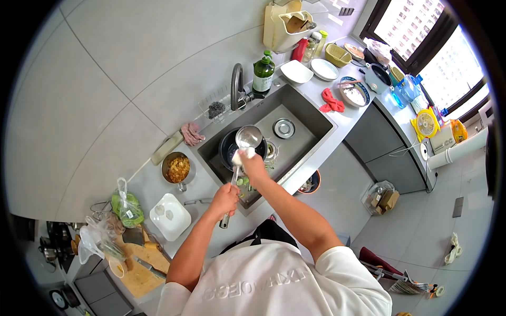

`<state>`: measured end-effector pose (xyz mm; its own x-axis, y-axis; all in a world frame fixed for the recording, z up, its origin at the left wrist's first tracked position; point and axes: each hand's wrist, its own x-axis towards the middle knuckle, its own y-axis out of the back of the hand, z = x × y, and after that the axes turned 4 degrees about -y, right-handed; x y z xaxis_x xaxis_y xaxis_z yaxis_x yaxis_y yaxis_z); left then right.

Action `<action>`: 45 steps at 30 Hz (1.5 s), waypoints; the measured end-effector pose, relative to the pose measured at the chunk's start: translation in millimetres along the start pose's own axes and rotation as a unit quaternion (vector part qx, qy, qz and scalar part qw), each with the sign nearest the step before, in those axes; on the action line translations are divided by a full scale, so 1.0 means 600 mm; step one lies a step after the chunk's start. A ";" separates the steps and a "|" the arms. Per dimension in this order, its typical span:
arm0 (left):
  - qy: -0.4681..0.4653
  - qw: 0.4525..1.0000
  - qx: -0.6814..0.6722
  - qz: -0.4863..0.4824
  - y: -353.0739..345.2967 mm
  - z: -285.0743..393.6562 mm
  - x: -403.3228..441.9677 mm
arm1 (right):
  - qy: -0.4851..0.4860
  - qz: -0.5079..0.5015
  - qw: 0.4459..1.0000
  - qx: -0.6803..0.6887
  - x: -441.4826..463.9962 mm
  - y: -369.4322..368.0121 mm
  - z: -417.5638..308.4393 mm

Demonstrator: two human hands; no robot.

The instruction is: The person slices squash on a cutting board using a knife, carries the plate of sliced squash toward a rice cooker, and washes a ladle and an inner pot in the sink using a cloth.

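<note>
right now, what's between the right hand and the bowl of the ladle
In the head view, a white wad, perhaps a cloth or sponge, lies between the right hand and the bowl of the ladle.

Pale countertop (200, 185) under a white dish (178, 225), a metal pot (190, 171), a red cloth (332, 101), a cutting board (141, 282)

Glaring window (452, 52), bowed edges

Was walled in large pale-grey wall tiles (174, 37) with thin dark joints (132, 100). Was laid with light grey floor tiles (345, 176). Had a pale countertop (346, 119), flat-fronted dark-grey cabinets (377, 132), dark-framed windows (429, 47) at upper right, facing a building (410, 25). Was lit brightly from that side.
</note>
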<state>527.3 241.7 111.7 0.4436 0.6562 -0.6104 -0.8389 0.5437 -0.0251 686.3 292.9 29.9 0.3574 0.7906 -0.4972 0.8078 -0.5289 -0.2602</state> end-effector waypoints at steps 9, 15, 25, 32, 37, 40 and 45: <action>-0.070 0.991 0.103 0.049 -0.022 -0.062 0.006 | -0.088 0.068 0.966 0.234 0.012 0.002 -0.007; -0.098 0.966 0.230 0.068 0.005 -0.045 -0.020 | 0.206 0.194 0.879 -0.384 0.051 0.062 -0.009; 0.027 0.984 0.172 -0.044 0.040 -0.036 -0.020 | 0.625 -0.180 0.468 -0.598 0.055 0.085 -0.124; -0.011 0.986 0.165 -0.019 0.022 0.002 -0.031 | 0.382 0.018 0.772 -0.507 0.059 0.087 -0.068; -0.011 0.991 0.133 -0.013 0.003 -0.008 -0.018 | 0.085 0.204 0.973 -0.068 0.048 0.016 -0.009; -0.023 0.991 0.129 0.000 -0.002 -0.011 -0.016 | -0.157 0.071 0.971 0.168 0.015 -0.016 -0.019; 0.025 0.999 0.003 -0.021 0.023 0.003 -0.020 | -0.175 -0.048 0.982 -0.051 -0.015 0.009 -0.040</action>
<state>511.1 242.1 120.2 0.4613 0.6056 -0.6484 -0.8178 0.5737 -0.0460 698.8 290.4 52.5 0.1083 0.6717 -0.7329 0.8787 -0.4094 -0.2454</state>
